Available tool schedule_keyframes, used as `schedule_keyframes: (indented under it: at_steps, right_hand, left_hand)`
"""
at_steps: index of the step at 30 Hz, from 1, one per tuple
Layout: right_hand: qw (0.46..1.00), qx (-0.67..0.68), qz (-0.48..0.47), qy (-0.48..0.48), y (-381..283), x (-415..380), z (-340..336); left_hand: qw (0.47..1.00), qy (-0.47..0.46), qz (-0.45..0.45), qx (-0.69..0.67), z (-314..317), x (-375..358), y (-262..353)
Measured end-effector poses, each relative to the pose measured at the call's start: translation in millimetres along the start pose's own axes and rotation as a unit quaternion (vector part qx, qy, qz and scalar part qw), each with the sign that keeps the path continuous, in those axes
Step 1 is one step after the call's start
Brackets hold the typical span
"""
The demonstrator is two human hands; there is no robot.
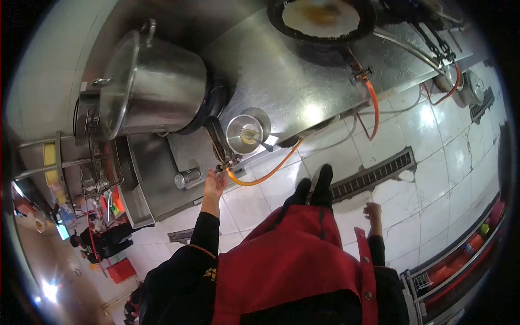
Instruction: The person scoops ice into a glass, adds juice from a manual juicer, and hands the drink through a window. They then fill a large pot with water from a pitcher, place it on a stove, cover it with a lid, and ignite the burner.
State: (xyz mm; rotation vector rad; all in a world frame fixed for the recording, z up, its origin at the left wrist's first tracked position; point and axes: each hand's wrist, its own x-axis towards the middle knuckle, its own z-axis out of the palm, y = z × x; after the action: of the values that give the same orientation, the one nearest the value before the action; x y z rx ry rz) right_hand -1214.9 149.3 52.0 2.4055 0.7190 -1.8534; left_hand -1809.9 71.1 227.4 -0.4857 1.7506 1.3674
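Observation:
My left hand (215, 184) is at the front edge of the steel counter, its fingers closed around the gas valve (221, 167) where the orange hose joins the burner pipe. Just above the hand, a small steel bowl (236, 142) holds a fork (248, 133) and another utensil with a dark handle. Left of the hand, a metal can (187, 178) lies on its side. A large lidded steel stockpot (168, 81) sits on the burner behind the valve. My right hand (372, 211) hangs by my side over the floor, fingers loosely bent, with nothing seen in it.
A black pan (276, 16) with a pale, round, browned food (320, 18) sits on another burner. The orange hose (273, 171) loops off the counter's edge. Floor drain grates (374, 176) cross the white tiles. A rack (455, 271) stands at right; a person (105, 241) is at far left.

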Motion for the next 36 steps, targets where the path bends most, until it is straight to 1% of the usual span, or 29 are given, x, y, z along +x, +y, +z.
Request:
schedule_keyframes:
  at_steps: [2, 4, 5, 6, 7, 8, 9, 10, 11, 12, 13, 16, 17, 19, 20, 21, 22, 23, 24, 25, 26, 27, 28, 29, 30, 31, 33, 35, 36]
  right_hand:
    - [1.0, 0.019, 0.001, 0.024, -4.4, -17.7, -4.5]
    - [0.998, 0.053, -0.009, 0.022, -1.6, -28.2, -9.6]
    - [0.996, 0.084, -0.016, 0.011, 1.0, -32.3, -11.9]
    - [0.998, 0.062, -0.006, 0.021, 2.3, -35.1, -11.2]
    - [0.997, 0.051, -0.042, 0.029, 9.7, -42.5, -10.8]
    - [0.996, 0.068, -0.035, 0.037, 12.0, -51.5, -9.1]
    - [0.992, 0.113, -0.05, 0.01, 23.6, -52.9, -9.0]
    - [0.995, 0.099, -0.021, 0.016, 31.9, -50.2, -7.2]
    - [0.993, 0.112, -0.047, 0.013, 38.6, -65.1, -6.0]
    - [0.992, 0.113, -0.05, 0.007, 48.4, -72.0, -5.2]
    - [0.994, 0.103, -0.022, 0.015, 53.8, -78.6, -3.7]
    - [0.998, 0.056, -0.003, -0.009, 86.9, -85.8, -18.4]
    - [0.997, 0.08, -0.01, -0.015, 79.5, -114.3, -28.9]
    - [0.997, 0.069, -0.027, -0.015, 90.1, -100.2, -56.4]
    - [0.998, 0.055, -0.035, -0.017, 101.9, -89.0, -72.7]
    - [0.998, 0.047, -0.039, -0.017, 114.9, -81.8, -88.7]
    - [0.998, 0.046, -0.041, -0.013, 130.7, -74.3, -106.6]
    - [0.995, 0.062, -0.082, -0.003, 145.7, -57.3, -125.0]
    - [0.989, 0.085, -0.118, 0.017, 159.6, -49.3, -149.2]
    - [0.98, 0.156, -0.097, 0.082, 145.0, -82.3, -168.8]
    - [0.968, 0.193, -0.15, 0.063, 156.1, -81.7, -197.8]
    - [0.978, 0.153, -0.098, 0.105, 175.7, -55.0, -229.3]
    - [0.968, 0.195, -0.065, 0.141, 185.5, -68.4, -256.6]
    - [0.96, 0.223, -0.096, 0.136, 197.1, -91.8, -290.1]
    - [0.95, 0.256, -0.073, 0.16, 215.0, -99.2, -320.0]
    - [0.941, 0.276, -0.059, 0.187, 238.6, -101.0, -349.4]
    - [0.922, 0.303, 0.02, 0.242, 267.9, -114.3, -405.7]
    - [0.882, 0.39, 0.038, 0.263, 287.3, -121.8, -451.1]
    - [0.851, 0.446, 0.052, 0.273, 286.8, -125.4, -467.1]
  left_hand:
    - [0.999, 0.029, -0.02, 0.03, -14.8, 1.7, -5.6]
    - [0.992, 0.05, -0.007, 0.114, -40.8, 10.3, -24.8]
    - [0.973, 0.087, 0.017, 0.215, -48.1, 12.0, -35.6]
    - [0.941, 0.123, 0.041, 0.313, -53.9, 12.1, -46.1]
    - [0.946, 0.115, 0.045, 0.301, -61.0, 11.2, -54.6]
    - [0.888, 0.063, 0.034, 0.455, -67.9, 10.4, -64.6]
    - [0.804, 0.012, 0.025, 0.595, -73.5, 9.1, -76.5]
    - [0.696, -0.036, 0.017, 0.717, -76.6, 10.2, -88.9]
    - [0.631, -0.091, -0.007, 0.77, -77.1, 15.3, -103.0]
    - [0.636, -0.114, 0.004, 0.764, -68.4, -5.9, -106.4]
    - [0.644, -0.116, 0.007, 0.756, -63.7, -5.1, -118.9]
    - [0.54, -0.23, 0.095, 0.804, -36.0, -15.7, -146.5]
    - [0.542, -0.23, 0.103, 0.802, -20.4, -23.0, -150.4]
    - [0.636, -0.266, 0.101, 0.718, 17.4, -37.2, -161.1]
    - [0.669, -0.265, 0.075, 0.691, 40.0, -54.3, -158.7]
    - [0.696, -0.255, 0.126, 0.659, 57.5, -66.5, -164.1]
    - [0.706, -0.254, 0.135, 0.647, 72.2, -58.9, -175.1]
    - [0.725, -0.246, 0.175, 0.619, 86.8, -58.2, -186.2]
    - [0.562, -0.328, 0.36, 0.668, 86.2, 17.1, -221.4]
    - [0.532, -0.301, 0.353, 0.708, 105.2, -1.3, -226.0]
    - [0.75, -0.328, 0.234, 0.525, 110.3, -1.8, -233.4]
    - [0.541, -0.324, 0.289, 0.72, 144.4, -54.1, -234.2]
    - [0.688, -0.255, 0.173, 0.657, 165.6, -90.1, -248.9]
    - [0.697, -0.342, 0.153, 0.611, 165.7, -48.6, -267.4]
    - [0.655, -0.379, 0.169, 0.632, 205.0, -63.6, -288.3]
    - [0.648, -0.362, 0.128, 0.658, 237.1, -83.2, -314.5]
    - [0.648, -0.303, 0.049, 0.697, 290.0, -136.4, -363.6]
    - [0.528, -0.423, 0.148, 0.721, 350.1, -287.6, -364.5]
    - [0.511, -0.436, 0.155, 0.724, 382.8, -291.2, -375.1]
